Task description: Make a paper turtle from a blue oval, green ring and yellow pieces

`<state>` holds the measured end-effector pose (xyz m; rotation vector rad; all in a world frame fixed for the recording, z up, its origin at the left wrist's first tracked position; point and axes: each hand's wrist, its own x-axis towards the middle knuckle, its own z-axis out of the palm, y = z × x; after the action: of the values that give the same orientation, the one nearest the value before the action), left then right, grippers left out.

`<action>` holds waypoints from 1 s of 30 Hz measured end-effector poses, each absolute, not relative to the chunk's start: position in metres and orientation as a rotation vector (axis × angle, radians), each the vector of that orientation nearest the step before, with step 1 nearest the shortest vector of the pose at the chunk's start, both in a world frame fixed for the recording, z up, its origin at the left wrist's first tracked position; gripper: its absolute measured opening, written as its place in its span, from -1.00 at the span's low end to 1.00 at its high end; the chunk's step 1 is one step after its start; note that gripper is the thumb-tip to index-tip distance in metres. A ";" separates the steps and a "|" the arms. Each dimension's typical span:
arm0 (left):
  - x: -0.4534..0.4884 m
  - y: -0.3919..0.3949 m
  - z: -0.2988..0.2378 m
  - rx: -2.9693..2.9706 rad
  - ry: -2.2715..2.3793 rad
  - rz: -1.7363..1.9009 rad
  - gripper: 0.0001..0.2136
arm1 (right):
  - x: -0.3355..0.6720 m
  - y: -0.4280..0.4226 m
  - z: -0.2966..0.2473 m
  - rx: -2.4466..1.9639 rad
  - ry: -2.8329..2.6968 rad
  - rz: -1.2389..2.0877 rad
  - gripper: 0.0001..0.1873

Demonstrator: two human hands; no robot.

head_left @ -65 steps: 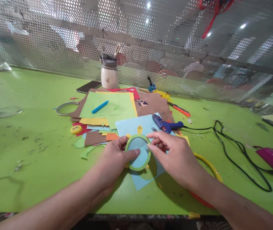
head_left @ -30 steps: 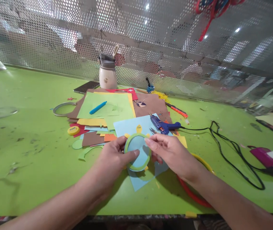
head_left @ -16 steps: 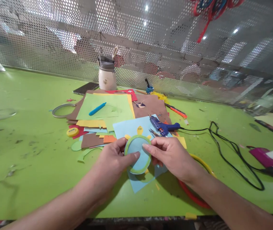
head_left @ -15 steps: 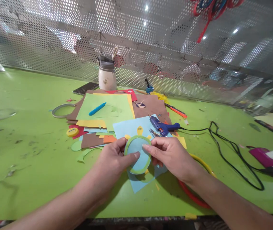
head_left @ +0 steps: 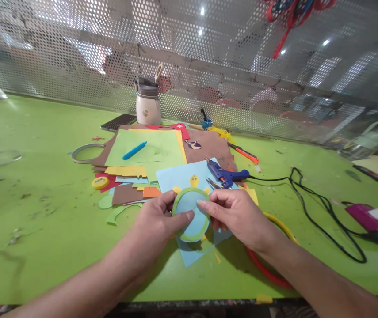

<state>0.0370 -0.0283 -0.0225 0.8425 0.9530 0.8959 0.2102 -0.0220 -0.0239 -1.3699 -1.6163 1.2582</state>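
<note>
A paper turtle (head_left: 190,225) with a round blue body, a green rim and a yellow head with drawn eyes is held up between both hands. My left hand (head_left: 157,218) grips its left edge, thumb flat on the blue face. On the opposite edge, my right hand (head_left: 237,214) pinches it between thumb and fingers; the fingers behind are partly hidden. Beneath the turtle lies a light blue paper sheet (head_left: 189,258). A blue glue gun (head_left: 223,174) rests just beyond my right hand, beside the metal tips of a tool (head_left: 212,183).
Stacked colored paper (head_left: 122,141) with a blue marker (head_left: 135,150) lies ahead. Behind stand a white bottle (head_left: 148,108) and a perforated metal panel (head_left: 92,57). A yellow cap (head_left: 100,183) is left; a black cord (head_left: 303,198) and a red-yellow ring (head_left: 268,276) are right.
</note>
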 end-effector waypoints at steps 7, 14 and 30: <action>0.036 -0.029 -0.023 0.835 0.940 0.892 -0.72 | 0.209 -0.023 -0.023 -1.391 -1.593 1.273 -0.63; 0.037 -0.029 -0.025 0.854 0.907 0.892 -0.77 | 0.209 -0.023 -0.022 -1.403 -1.565 1.280 -0.62; 0.036 -0.026 -0.025 0.957 0.956 0.898 -0.77 | 0.209 -0.022 -0.025 -1.350 -1.487 1.384 -0.63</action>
<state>0.0357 -0.0264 -0.0255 0.9568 0.9558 0.8985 0.2086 -0.0216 -0.0250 -1.3495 -1.4875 1.3842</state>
